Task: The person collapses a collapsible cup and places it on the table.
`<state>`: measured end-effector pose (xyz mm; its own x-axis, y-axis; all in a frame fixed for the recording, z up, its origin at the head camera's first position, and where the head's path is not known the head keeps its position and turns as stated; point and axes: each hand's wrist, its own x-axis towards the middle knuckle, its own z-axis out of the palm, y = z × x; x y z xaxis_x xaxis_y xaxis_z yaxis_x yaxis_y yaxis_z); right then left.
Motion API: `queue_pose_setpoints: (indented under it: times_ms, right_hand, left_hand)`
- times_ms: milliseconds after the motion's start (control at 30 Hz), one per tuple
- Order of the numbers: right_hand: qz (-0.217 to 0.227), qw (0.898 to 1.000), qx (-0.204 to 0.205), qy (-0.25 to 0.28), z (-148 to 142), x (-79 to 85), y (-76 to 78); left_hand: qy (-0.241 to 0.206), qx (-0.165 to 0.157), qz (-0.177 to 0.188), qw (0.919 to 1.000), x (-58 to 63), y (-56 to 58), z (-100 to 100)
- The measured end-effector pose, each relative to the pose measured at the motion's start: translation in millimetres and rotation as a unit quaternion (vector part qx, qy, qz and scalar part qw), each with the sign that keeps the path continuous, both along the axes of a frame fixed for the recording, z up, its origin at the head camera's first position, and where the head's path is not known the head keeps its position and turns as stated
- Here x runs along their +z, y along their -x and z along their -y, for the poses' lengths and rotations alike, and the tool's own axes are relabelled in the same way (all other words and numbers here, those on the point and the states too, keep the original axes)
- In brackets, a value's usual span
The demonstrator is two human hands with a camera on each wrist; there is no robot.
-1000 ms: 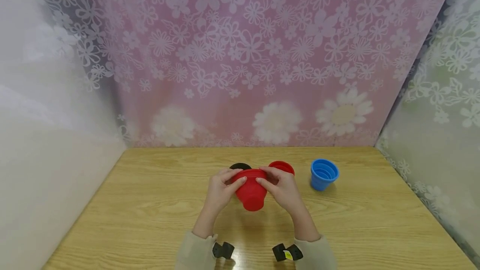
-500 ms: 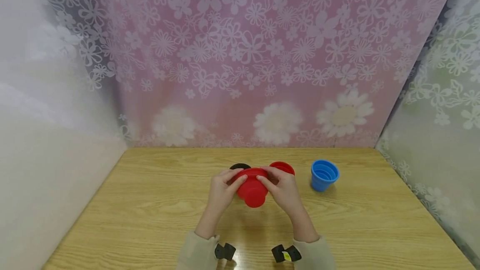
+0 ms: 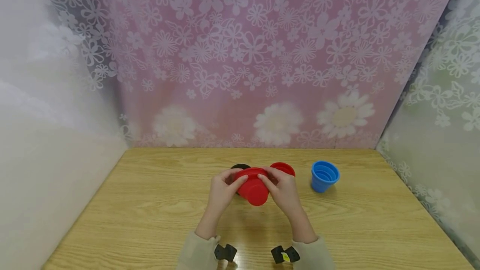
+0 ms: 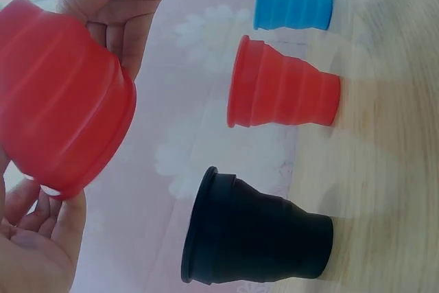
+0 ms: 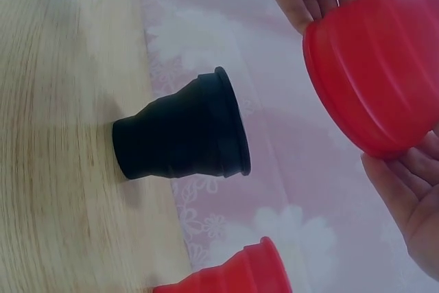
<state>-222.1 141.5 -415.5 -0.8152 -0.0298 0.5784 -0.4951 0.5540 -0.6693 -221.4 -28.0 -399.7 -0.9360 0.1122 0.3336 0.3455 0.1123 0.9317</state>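
Observation:
My left hand point(image 3: 222, 193) and right hand point(image 3: 283, 188) grip a red collapsible cup point(image 3: 255, 191) from both sides near its rim. Thumbs lie on the near side, with the other fingers behind the rim. Held above the table, the cup is tilted so that its round base faces the head camera. Its ringed wall point(image 4: 62, 94) fills the left of the left wrist view. Behind it a black collapsible cup point(image 5: 182, 132) stands upright on the table, mostly hidden in the head view. A second red cup point(image 4: 285, 84) stands to its right, partly behind my right hand.
A blue collapsible cup point(image 3: 324, 176) stands upright farther right on the wooden table point(image 3: 150, 211). A pink flowered backdrop point(image 3: 240, 53) rises at the table's far edge, with pale sheets along the left and right sides.
The held red cup has tilted further, its base swinging up and slightly right towards the head camera. Both hands keep their grip in nearly the same place. The standing cups have not moved.

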Motion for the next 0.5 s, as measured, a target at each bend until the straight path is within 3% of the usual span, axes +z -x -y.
queue_pose_setpoints:
  times_ms: [133,233,500]
  right_hand:
    - [-0.024,0.999,-0.006,0.022,-0.3,1.0,-0.6]
    - [-0.035,0.998,-0.020,0.040,-0.5,2.9,-2.1]
    - [-0.045,0.996,-0.045,0.057,-0.8,6.1,-2.1]
  left_hand:
    - [-0.065,-0.033,0.056,0.9957,-9.5,7.8,3.7]
    - [-0.110,-0.063,0.073,0.9892,-15.4,11.6,5.4]
    - [-0.146,-0.139,0.046,0.9784,-17.9,13.2,11.2]
